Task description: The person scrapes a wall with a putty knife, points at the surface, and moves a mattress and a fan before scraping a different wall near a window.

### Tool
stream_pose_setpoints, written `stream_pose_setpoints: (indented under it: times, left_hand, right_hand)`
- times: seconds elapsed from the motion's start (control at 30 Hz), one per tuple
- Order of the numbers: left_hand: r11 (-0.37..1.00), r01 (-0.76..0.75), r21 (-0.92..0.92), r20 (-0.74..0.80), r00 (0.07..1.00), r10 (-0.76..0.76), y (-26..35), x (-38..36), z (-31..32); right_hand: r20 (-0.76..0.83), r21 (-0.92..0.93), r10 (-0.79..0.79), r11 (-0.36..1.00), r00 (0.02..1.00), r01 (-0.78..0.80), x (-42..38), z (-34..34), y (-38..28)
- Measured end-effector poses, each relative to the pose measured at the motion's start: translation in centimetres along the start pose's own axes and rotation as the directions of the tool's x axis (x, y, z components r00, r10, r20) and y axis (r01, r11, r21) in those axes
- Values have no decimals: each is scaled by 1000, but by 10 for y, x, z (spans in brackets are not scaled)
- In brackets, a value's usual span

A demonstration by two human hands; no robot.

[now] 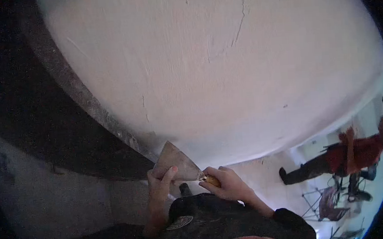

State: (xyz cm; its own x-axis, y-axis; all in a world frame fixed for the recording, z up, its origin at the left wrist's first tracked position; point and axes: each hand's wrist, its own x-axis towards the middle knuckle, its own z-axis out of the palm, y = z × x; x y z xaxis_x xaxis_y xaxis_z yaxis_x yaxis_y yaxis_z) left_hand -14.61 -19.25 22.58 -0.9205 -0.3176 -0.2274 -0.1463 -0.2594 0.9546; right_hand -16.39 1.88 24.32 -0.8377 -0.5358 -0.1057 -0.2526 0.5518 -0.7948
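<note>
A wide triangular scraper (pixel 175 163) with a dusty metal blade is held in front of the dark shirt. My right hand (pixel 226 184) is wrapped round its wooden handle (pixel 212 180). On the blade's left side, my left hand (pixel 161 183) grips the blade, its thumb lying on the flat face. Behind the scraper rises a large pale wall (pixel 224 81) with several thin cracks and scratches. The blade's upper corner appears close to the wall's lower edge; whether they touch cannot be seen.
A dark band with a rough edge (pixel 97 109) borders the wall on the left. Grey wall (pixel 55 200) shows at the lower left. At the right, a person in a red top (pixel 360 153) stands near a folding chair (pixel 333 205) and other dark items.
</note>
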Motion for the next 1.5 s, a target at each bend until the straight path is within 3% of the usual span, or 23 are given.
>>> stream_pose_setpoints:
  times: [0.17,0.23,0.4,0.47,0.67,0.8,0.83,0.87,1.0,1.03,1.07,1.1,1.13,1.17,1.2,1.23,1.27,1.3,1.37,1.43,1.47,1.5]
  left_hand:
    - [999,-33,37,155,988,27,-44,21,-8]
    - [998,-50,32,148,988,45,-54,27,-5]
    - [998,-9,-69,165,986,20,-34,15,-13]
    - [998,-55,44,161,986,47,-29,11,-10]
    - [997,-17,81,104,995,9,-30,15,-2]
    - [994,-42,102,192,981,22,-29,26,-2]
    - [987,-108,117,191,978,84,-35,32,0]
    - [977,-166,132,192,971,139,-42,37,1]
    - [992,-64,111,226,973,38,-33,43,-11]
    - [988,-148,52,226,965,133,-32,47,-13]
    - [973,-232,-6,221,948,227,-30,49,-15]
    - [974,-227,-11,230,947,224,-26,50,-17]
    - [970,-237,-47,234,942,241,-23,52,-15]
    - [966,-249,-78,240,935,260,-9,49,-9]
    - [961,-265,-76,250,928,276,-5,55,-15]
    - [962,-265,-59,230,935,271,-4,54,-18]
    - [964,-261,-47,211,941,265,-5,52,-19]
    - [965,-256,-62,213,941,263,-10,51,-22]
    - [971,-220,-93,196,952,234,-17,57,-31]
    - [963,-245,-111,157,953,261,-15,59,-35]
    - [958,-264,-114,108,955,276,-16,58,-39]
    - [952,-274,-135,94,953,288,-19,59,-45]
  right_hand:
    - [-33,-76,-32,997,999,29,10,15,23]
    - [-133,-7,-15,1000,991,14,10,25,38]
    - [-49,-77,-1,997,999,-3,13,28,25]
    - [17,-145,-29,989,999,31,13,19,26]
    - [56,-170,-30,985,998,39,14,12,28]
    - [-31,-85,85,992,996,-88,8,15,27]
    - [-70,-44,118,992,991,-122,5,14,28]
    - [-133,-100,45,993,990,-58,3,15,36]
    - [-195,83,184,982,963,-171,-6,23,52]
    - [-200,85,195,980,960,-181,-7,21,45]
    - [-283,219,194,966,939,-133,-7,19,36]
    - [-363,340,199,938,910,-70,-8,16,30]
    - [-510,216,53,974,859,69,-9,11,33]
    - [-654,187,19,973,756,137,-14,-9,20]
    - [-815,-86,-236,953,529,291,-3,-17,32]
    - [-932,-142,-242,929,270,343,5,-24,26]
    - [-945,-266,-313,903,92,336,6,-43,23]
    - [-957,-268,-289,865,-16,423,8,-55,10]
    - [-912,-408,-365,752,-188,517,23,-77,52]
    - [-826,-542,-561,819,63,189,47,-87,67]
    - [-840,-540,-541,841,-48,-36,55,-76,43]
    - [-826,-561,-561,828,-46,-24,48,-76,48]
